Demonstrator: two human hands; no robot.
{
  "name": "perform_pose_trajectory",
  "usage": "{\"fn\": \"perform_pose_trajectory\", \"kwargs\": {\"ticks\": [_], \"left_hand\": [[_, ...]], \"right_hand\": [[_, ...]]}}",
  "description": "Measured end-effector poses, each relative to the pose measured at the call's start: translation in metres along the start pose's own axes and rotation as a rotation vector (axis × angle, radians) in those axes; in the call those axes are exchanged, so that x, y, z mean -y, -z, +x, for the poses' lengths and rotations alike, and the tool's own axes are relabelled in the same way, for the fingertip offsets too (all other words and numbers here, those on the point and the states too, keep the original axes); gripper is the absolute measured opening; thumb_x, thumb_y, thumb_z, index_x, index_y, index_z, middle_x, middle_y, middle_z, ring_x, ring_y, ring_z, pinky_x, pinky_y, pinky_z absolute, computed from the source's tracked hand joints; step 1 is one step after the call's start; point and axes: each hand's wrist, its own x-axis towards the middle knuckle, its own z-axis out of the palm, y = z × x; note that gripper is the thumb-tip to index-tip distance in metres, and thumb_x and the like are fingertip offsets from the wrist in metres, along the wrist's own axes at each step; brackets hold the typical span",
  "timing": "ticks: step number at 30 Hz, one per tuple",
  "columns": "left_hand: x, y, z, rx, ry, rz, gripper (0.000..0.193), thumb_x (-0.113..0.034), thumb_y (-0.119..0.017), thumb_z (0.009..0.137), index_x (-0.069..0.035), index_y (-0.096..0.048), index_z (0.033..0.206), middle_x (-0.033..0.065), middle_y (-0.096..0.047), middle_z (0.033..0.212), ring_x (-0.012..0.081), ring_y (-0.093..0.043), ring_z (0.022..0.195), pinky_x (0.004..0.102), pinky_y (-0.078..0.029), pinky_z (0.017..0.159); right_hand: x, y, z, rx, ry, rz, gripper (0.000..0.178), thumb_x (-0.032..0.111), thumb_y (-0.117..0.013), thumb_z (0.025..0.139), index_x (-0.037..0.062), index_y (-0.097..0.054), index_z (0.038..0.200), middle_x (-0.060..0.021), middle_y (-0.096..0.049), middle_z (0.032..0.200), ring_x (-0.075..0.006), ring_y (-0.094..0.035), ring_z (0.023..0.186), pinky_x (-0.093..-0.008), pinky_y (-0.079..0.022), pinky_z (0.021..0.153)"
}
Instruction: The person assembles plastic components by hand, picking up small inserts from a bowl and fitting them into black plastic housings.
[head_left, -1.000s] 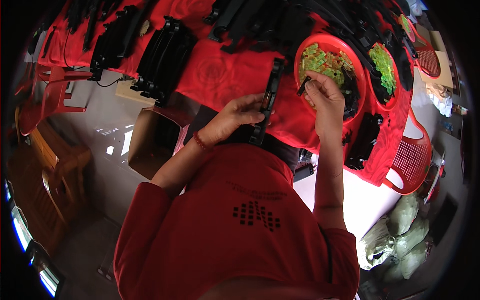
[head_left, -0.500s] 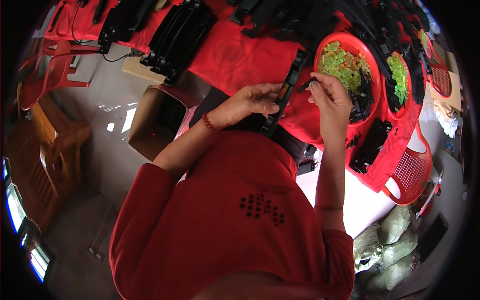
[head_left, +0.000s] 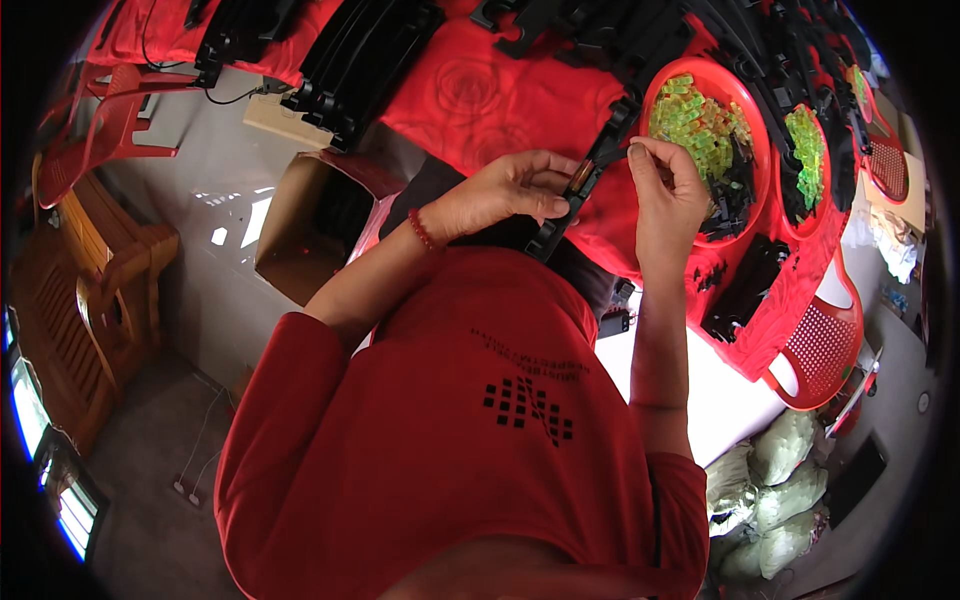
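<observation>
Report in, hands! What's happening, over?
Left grip closed on long black plastic bar. Right grip pinching small dark strip beside it, contact unclear. Round red plastic bowl nearby, nothing visibly blocking.

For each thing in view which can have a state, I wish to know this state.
Left hand: closed on bar
Right hand: pinching small piece
Bar: held, tilted
Small piece: held close to bar; contact unclear
Larger basin: holding yellow-green pieces and black pieces
Box: open
Bags: bulging
</observation>
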Motion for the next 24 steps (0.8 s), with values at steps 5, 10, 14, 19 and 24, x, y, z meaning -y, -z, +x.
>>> {"fn": "perform_pose_trajectory", "kwargs": {"ticks": [5, 10, 14, 19, 24], "left_hand": [[0.0, -0.001, 0.0, -0.001, -0.014, 0.022, 0.059, -0.01, -0.073, 0.088, 0.0, -0.045, 0.139, 0.0078, -0.065, 0.116, 0.0122, -0.062, 0.101, 0.0252, -0.05, 0.085], [0.004, -0.002, 0.002, -0.02, -0.034, 0.02, 0.059, -0.006, -0.073, 0.087, 0.0, -0.045, 0.139, 0.0067, -0.064, 0.115, 0.011, -0.062, 0.099, 0.0245, -0.051, 0.084], [0.009, 0.002, 0.003, 0.002, -0.033, 0.005, 0.059, -0.007, -0.074, 0.087, 0.001, -0.046, 0.138, 0.0073, -0.064, 0.116, 0.0111, -0.062, 0.098, 0.0252, -0.052, 0.081], [0.012, 0.006, 0.005, 0.005, -0.023, 0.025, 0.058, -0.008, -0.074, 0.088, 0.002, -0.046, 0.138, 0.0085, -0.063, 0.117, 0.0117, -0.062, 0.098, 0.0257, -0.052, 0.081], [0.011, 0.005, 0.005, 0.011, -0.021, 0.017, 0.058, -0.008, -0.074, 0.088, 0.003, -0.046, 0.138, 0.0095, -0.062, 0.119, 0.012, -0.062, 0.097, 0.0257, -0.052, 0.081]], "right_hand": [[-0.001, 0.001, -0.001, 0.008, 0.026, -0.002, 0.006, 0.004, -0.068, 0.091, 0.0005, -0.068, 0.096, 0.0018, -0.061, 0.08, -0.003, -0.049, 0.069, -0.0193, -0.04, 0.062], [0.01, 0.005, -0.003, 0.083, -0.109, 0.172, 0.004, 0.004, -0.068, 0.09, 0.0005, -0.068, 0.093, 0.0031, -0.06, 0.079, -0.0023, -0.046, 0.068, -0.0186, -0.039, 0.062], [0.0, 0.004, -0.008, 0.143, -0.083, 0.032, 0.004, 0.003, -0.069, 0.088, 0.0005, -0.068, 0.091, 0.0041, -0.058, 0.077, -0.0023, -0.046, 0.067, -0.0193, -0.038, 0.06], [-0.002, -0.004, -0.015, 0.16, 0.0, -0.093, 0.003, 0.001, -0.071, 0.084, 0.0006, -0.069, 0.087, 0.0006, -0.057, 0.073, -0.0058, -0.048, 0.064, -0.0233, -0.039, 0.057], [-0.006, -0.009, -0.017, 0.121, 0.131, -0.211, 0.005, -0.001, -0.071, 0.082, 0.0014, -0.068, 0.086, -0.0046, -0.059, 0.073, -0.0134, -0.053, 0.062, -0.0278, -0.043, 0.058]]}}
